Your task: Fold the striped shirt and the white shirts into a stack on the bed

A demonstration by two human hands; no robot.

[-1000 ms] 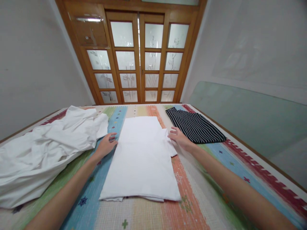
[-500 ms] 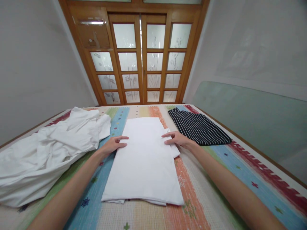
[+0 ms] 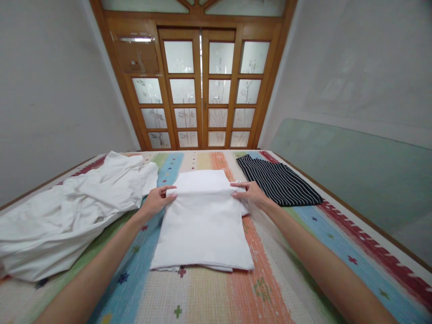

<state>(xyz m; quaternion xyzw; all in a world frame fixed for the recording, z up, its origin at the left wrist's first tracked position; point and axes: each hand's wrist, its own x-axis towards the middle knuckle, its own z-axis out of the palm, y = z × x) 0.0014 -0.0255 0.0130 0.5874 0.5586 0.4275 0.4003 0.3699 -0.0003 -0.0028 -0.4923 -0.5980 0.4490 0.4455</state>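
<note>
A white garment [image 3: 205,229], folded into a long panel, lies in front of me on the patterned cloth [image 3: 162,297]. My left hand [image 3: 158,200] pinches its left edge between thumb and fingers, a bit beyond the middle. On the opposite edge my right hand [image 3: 252,194] pinches the fabric in the same way. Between the two hands a raised crease runs across the garment. A small flap of white fabric sticks out below my right fingers. What kind of garment it is, I cannot tell.
To the left lies a rumpled heap of white cloth [image 3: 84,202]. A folded black garment with white stripes [image 3: 278,180] rests at the right. Beyond the far edge stand wooden doors with glass panes [image 3: 202,90]. A pale green panel [image 3: 351,166] lines the right side.
Both hands have closed on the edges of the white garment and lifted a crease across it. The garment's near edge has moved away from me. My view has tilted slightly up.
</note>
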